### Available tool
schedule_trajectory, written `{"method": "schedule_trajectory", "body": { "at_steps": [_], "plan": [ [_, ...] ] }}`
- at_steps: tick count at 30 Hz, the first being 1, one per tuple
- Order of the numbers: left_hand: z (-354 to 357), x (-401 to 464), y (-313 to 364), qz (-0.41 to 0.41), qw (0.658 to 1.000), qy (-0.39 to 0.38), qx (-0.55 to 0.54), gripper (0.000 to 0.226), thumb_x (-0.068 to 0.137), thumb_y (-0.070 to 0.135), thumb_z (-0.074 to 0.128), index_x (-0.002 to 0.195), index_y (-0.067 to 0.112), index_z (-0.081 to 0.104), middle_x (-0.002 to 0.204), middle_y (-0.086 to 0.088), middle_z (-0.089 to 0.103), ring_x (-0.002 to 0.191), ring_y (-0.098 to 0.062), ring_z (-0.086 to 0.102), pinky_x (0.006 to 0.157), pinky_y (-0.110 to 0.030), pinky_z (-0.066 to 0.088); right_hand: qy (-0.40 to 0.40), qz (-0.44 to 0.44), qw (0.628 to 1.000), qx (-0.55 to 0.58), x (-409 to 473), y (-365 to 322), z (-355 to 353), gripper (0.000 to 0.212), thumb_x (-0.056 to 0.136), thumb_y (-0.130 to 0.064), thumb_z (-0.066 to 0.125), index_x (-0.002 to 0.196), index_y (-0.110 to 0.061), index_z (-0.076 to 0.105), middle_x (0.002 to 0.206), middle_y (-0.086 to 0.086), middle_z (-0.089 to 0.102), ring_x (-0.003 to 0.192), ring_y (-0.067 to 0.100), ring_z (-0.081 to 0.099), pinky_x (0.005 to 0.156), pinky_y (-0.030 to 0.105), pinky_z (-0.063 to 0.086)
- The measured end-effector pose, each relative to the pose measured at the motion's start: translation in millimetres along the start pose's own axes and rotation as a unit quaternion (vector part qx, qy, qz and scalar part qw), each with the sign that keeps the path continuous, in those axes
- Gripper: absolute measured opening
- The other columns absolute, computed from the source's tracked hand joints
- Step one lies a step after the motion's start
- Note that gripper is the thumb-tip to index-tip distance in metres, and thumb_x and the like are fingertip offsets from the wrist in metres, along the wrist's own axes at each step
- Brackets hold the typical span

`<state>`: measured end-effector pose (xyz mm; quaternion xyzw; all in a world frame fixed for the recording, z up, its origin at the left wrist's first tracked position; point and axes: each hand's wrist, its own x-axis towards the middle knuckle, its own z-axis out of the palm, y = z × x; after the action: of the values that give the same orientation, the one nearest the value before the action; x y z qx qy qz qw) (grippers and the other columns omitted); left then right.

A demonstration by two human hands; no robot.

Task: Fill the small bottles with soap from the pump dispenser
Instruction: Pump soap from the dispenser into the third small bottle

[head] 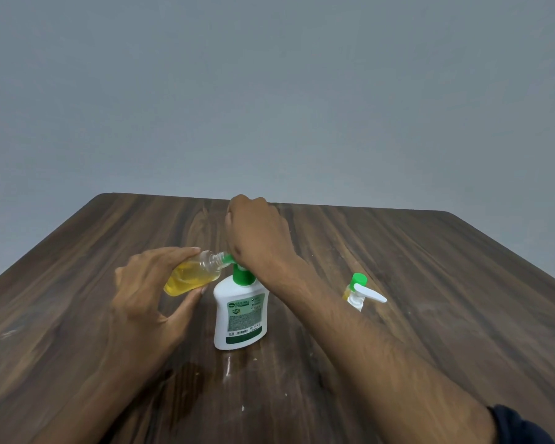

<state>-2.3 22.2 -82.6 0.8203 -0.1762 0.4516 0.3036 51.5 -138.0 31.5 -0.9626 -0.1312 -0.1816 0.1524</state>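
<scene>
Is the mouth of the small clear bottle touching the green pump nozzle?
Touching: the head view shows the small bottle with its mouth set against the pump nozzle, no gap visible.

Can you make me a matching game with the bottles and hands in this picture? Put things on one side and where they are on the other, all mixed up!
Things
1. Small clear bottle of yellow soap
2. White pump dispenser with green top
3. Small bottle with green cap
4. Right hand

Places
A. Standing alone on the wooden table, to the right
B. Pressing down on the pump
C. Tilted in the left hand
D. Standing in the middle

Pairs: 1-C, 2-D, 3-A, 4-B
</scene>
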Motion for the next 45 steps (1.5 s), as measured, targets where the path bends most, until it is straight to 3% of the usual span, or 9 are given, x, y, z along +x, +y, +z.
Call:
{"method": "schedule_trajectory", "body": {
  "at_steps": [3,8,14,26,31,35,40,45],
  "plan": [
    [-0.9,-0.3,0.7,0.001,1.000,-0.001,-0.004,0.046,0.080,0.022,0.080,0.124,0.011,0.070,0.120,-0.004,0.070,0.110,-0.026,0.063,0.091,-0.042,0.041,0.015,-0.008,1.000,-0.012,0.7,-0.4,-3.6,0.018,0.099,-0.012,0.057,0.087,-0.015,0.044,0.070,-0.003,0.038,0.058,0.011,0.035,0.047,0.029,0.022],
    [-0.2,0.1,-0.2,-0.002,1.000,-0.007,-0.001,0.047,0.080,0.022,0.080,0.124,0.012,0.070,0.121,-0.005,0.070,0.110,-0.026,0.062,0.090,-0.042,0.042,0.004,0.001,1.000,-0.005,-0.1,-0.5,-1.1,0.016,0.099,-0.012,0.058,0.090,-0.015,0.046,0.070,-0.004,0.037,0.062,0.015,0.043,0.049,0.028,0.025],
    [-0.2,0.0,-0.2,-0.002,1.000,-0.006,-0.001,0.047,0.080,0.025,0.078,0.125,0.011,0.069,0.120,-0.006,0.070,0.109,-0.026,0.062,0.092,-0.039,0.040,0.010,-0.005,1.000,-0.005,0.5,-1.4,-6.5,0.018,0.099,-0.011,0.057,0.088,-0.014,0.044,0.071,-0.003,0.037,0.058,0.012,0.036,0.048,0.028,0.021],
    [-1.6,0.8,0.6,-0.001,1.000,-0.010,0.005,0.046,0.079,0.021,0.080,0.122,0.009,0.072,0.119,-0.006,0.071,0.108,-0.027,0.063,0.092,-0.038,0.039,-0.004,0.003,1.000,-0.006,-2.2,-3.2,-4.6,0.016,0.095,-0.006,0.058,0.089,-0.014,0.046,0.071,-0.003,0.039,0.069,0.021,0.048,0.051,0.031,0.029],
    [-1.3,1.1,0.5,0.000,1.000,-0.016,0.006,0.047,0.081,0.026,0.078,0.124,0.009,0.070,0.120,-0.006,0.070,0.109,-0.026,0.063,0.094,-0.035,0.038,-0.008,-0.004,1.000,-0.012,-1.4,-3.4,-9.4,0.019,0.095,-0.005,0.059,0.089,-0.014,0.043,0.072,-0.003,0.036,0.059,0.012,0.035,0.048,0.029,0.023],
    [-0.3,1.0,-0.3,-0.003,1.000,-0.015,0.007,0.047,0.079,0.022,0.080,0.123,0.009,0.071,0.120,-0.006,0.071,0.109,-0.028,0.064,0.092,-0.038,0.039,-0.004,0.012,1.000,-0.007,-1.1,-2.9,-3.7,0.017,0.096,-0.005,0.056,0.086,-0.014,0.045,0.070,-0.003,0.039,0.067,0.021,0.047,0.050,0.031,0.027],
    [-1.0,1.4,0.4,-0.004,1.000,-0.015,0.004,0.047,0.079,0.023,0.080,0.124,0.010,0.071,0.120,-0.006,0.071,0.110,-0.027,0.063,0.095,-0.036,0.038,-0.001,0.001,1.000,-0.009,0.4,-2.1,-7.4,0.017,0.098,-0.008,0.056,0.087,-0.014,0.044,0.071,-0.002,0.037,0.060,0.014,0.037,0.049,0.030,0.023],
    [0.6,1.3,0.4,0.001,1.000,-0.014,0.005,0.046,0.079,0.021,0.080,0.123,0.010,0.071,0.120,-0.005,0.071,0.109,-0.027,0.064,0.093,-0.038,0.039,-0.004,0.003,1.000,-0.007,-1.5,-2.2,-2.8,0.016,0.098,-0.008,0.056,0.088,-0.015,0.045,0.070,-0.003,0.038,0.072,0.023,0.049,0.058,0.033,0.034]
  ]
}}
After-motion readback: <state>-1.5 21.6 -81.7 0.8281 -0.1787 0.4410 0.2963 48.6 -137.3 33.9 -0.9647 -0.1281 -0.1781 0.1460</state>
